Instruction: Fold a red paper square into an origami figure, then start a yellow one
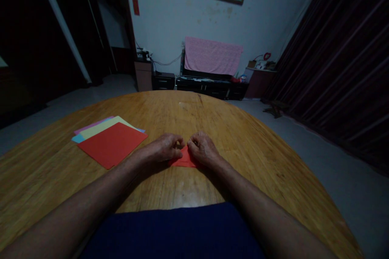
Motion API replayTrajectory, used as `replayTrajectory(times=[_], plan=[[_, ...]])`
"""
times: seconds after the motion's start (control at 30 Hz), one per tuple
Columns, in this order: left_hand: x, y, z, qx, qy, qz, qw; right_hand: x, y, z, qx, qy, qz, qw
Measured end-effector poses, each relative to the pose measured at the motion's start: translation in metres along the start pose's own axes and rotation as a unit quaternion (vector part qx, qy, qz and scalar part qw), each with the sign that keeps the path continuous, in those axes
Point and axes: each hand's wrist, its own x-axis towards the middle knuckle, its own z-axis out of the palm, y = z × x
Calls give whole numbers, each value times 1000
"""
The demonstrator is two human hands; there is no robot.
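A small piece of folded red paper (184,161) lies on the wooden table in front of me, its top narrowing to a point between my hands. My left hand (168,147) rests at its left side, fingers curled with a gap between thumb and forefinger, the thumb on or close to the paper's edge. On the right side, my right hand (203,148) pinches the paper near its peak with thumb and forefinger. Both palms hide the outer parts of the paper.
Coloured sheets (111,145), red on top with yellow, blue and pink beneath, lie on the round wooden table (252,162) at left. Beyond it stand a low black cabinet (209,87) and a screen under a pink cloth (212,56). A dark curtain (340,64) hangs at right.
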Motion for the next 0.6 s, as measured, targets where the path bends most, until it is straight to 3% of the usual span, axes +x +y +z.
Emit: replayTrajectory(times=[0.17,0.6], plan=[[2,-6,-1,70,-9,45,996,-2,-2,-1,-40,-6,-16,999],[-11,1,-6,111,-21,115,987,-4,-8,-3,-70,-19,-12,997]])
